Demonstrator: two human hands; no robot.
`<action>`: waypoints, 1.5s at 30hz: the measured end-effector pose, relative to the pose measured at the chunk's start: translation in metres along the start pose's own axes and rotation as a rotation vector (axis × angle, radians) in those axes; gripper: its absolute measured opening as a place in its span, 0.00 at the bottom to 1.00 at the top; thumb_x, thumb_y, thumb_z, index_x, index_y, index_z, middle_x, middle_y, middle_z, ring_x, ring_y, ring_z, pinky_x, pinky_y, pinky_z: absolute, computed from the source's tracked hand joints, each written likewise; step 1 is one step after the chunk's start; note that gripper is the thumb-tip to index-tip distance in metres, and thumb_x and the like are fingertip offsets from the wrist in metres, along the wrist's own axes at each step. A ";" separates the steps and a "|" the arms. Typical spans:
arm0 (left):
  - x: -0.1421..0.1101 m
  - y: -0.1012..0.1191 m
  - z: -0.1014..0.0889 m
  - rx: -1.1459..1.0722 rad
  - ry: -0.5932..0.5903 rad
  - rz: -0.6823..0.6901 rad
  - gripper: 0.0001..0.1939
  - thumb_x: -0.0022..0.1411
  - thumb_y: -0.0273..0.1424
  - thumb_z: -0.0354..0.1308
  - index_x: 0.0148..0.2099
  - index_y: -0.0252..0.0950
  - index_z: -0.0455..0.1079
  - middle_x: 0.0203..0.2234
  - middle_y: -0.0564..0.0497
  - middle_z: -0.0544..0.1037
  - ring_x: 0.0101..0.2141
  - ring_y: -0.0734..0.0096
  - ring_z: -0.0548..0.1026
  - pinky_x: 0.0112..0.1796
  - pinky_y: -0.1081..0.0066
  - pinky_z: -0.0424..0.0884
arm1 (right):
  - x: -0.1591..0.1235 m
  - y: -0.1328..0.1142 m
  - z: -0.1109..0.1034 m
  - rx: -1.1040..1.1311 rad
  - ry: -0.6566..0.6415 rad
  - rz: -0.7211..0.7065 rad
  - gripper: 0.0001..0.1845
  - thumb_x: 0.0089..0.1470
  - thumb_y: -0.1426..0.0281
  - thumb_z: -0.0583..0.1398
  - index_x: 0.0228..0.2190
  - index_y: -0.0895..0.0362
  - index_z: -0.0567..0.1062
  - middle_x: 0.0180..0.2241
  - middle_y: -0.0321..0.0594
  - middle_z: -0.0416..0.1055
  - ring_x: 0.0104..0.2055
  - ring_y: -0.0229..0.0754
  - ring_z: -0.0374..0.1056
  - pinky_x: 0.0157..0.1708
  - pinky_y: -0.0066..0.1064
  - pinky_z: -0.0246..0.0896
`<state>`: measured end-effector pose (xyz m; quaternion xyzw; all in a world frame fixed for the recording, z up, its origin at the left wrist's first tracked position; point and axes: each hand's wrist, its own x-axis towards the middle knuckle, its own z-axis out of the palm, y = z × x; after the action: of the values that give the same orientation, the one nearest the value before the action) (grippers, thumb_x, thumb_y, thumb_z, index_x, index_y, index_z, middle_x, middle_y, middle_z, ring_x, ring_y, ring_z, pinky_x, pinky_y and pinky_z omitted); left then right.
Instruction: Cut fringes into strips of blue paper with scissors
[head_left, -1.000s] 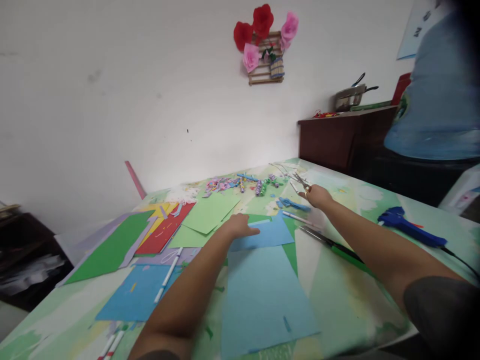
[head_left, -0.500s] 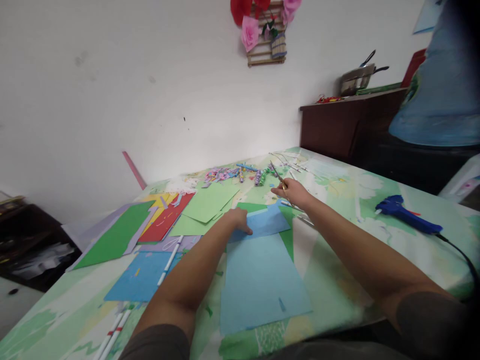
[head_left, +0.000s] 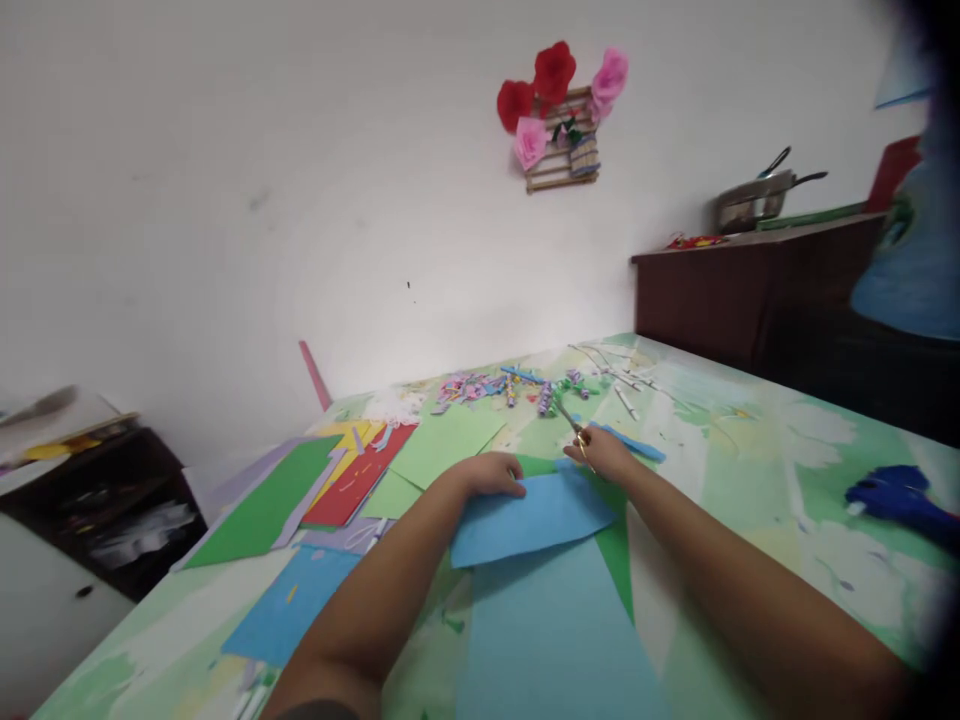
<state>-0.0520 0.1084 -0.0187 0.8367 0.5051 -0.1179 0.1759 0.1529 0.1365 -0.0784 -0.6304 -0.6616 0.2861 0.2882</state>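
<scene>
My left hand [head_left: 491,474] pinches the upper left edge of a blue craft sheet [head_left: 536,515]. That sheet is slightly raised and casts a shadow on a larger light blue sheet [head_left: 555,630]. Gold-handled scissors [head_left: 571,420] are gripped in my right hand [head_left: 606,452], their blades pointing away and to the left. Just beyond the right hand lies a narrow blue strip [head_left: 634,442]. A dark green sheet [head_left: 616,570] shows partly from under the blue ones.
Light green sheets [head_left: 446,440], a red sheet [head_left: 360,478] and a green sheet [head_left: 262,505] lie left. Paper scraps [head_left: 469,387] sit at the back. A blue glue gun [head_left: 896,497] rests right. A person in blue [head_left: 911,260] stands at far right.
My left hand has lifted the blue sheet's near edge off the light blue one. The view has swung left and up. The scissors stay in my right hand.
</scene>
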 end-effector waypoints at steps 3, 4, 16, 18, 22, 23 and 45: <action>-0.019 -0.003 -0.015 -0.038 0.128 0.055 0.12 0.57 0.33 0.54 0.44 0.35 0.67 0.37 0.51 0.72 0.37 0.69 0.71 0.38 0.67 0.68 | -0.001 0.002 -0.004 0.169 -0.094 -0.064 0.17 0.55 0.65 0.55 0.46 0.58 0.67 0.46 0.43 0.65 0.43 0.43 0.65 0.39 0.41 0.64; -0.026 -0.004 -0.020 -0.042 0.166 0.065 0.10 0.55 0.32 0.56 0.41 0.37 0.69 0.34 0.53 0.73 0.36 0.69 0.71 0.38 0.69 0.67 | -0.003 0.001 -0.007 0.238 -0.109 -0.085 0.17 0.55 0.65 0.55 0.46 0.58 0.67 0.46 0.43 0.66 0.42 0.43 0.65 0.39 0.41 0.64; -0.044 0.072 0.036 -1.283 0.727 0.041 0.35 0.46 0.44 0.60 0.54 0.35 0.57 0.42 0.41 0.67 0.39 0.60 0.69 0.36 0.64 0.68 | -0.040 -0.063 -0.009 1.138 0.398 -0.253 0.10 0.54 0.64 0.56 0.34 0.59 0.68 0.30 0.34 0.67 0.27 0.34 0.64 0.27 0.30 0.62; -0.028 0.083 0.042 -1.695 0.589 0.219 0.41 0.45 0.44 0.62 0.59 0.44 0.50 0.49 0.41 0.63 0.45 0.59 0.68 0.38 0.64 0.68 | -0.053 -0.074 -0.001 1.233 0.392 -0.284 0.12 0.45 0.64 0.62 0.24 0.55 0.63 0.19 0.26 0.59 0.20 0.31 0.59 0.21 0.26 0.57; -0.014 0.085 0.032 -2.140 0.675 0.440 0.33 0.47 0.37 0.64 0.54 0.50 0.55 0.46 0.50 0.69 0.45 0.66 0.69 0.41 0.65 0.68 | -0.071 -0.088 0.005 1.338 0.327 -0.308 0.19 0.35 0.66 0.66 0.20 0.53 0.58 0.16 0.24 0.55 0.17 0.32 0.56 0.19 0.26 0.53; -0.014 0.083 0.029 -2.166 0.675 0.439 0.28 0.48 0.38 0.63 0.51 0.47 0.59 0.46 0.49 0.70 0.45 0.66 0.70 0.42 0.65 0.67 | -0.073 -0.089 0.004 1.356 0.318 -0.307 0.19 0.34 0.66 0.66 0.20 0.53 0.58 0.16 0.24 0.56 0.18 0.32 0.57 0.19 0.26 0.54; -0.039 0.031 0.008 -1.685 0.846 0.178 0.19 0.45 0.45 0.60 0.33 0.34 0.67 0.18 0.55 0.71 0.14 0.82 0.62 0.15 0.78 0.58 | -0.056 -0.081 -0.008 1.286 0.288 -0.158 0.07 0.53 0.68 0.57 0.31 0.60 0.68 0.26 0.31 0.65 0.23 0.31 0.62 0.23 0.26 0.61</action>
<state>-0.0423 0.0603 -0.0059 0.4431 0.3800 0.6125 0.5330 0.1067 0.0773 -0.0143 -0.3142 -0.3582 0.5147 0.7128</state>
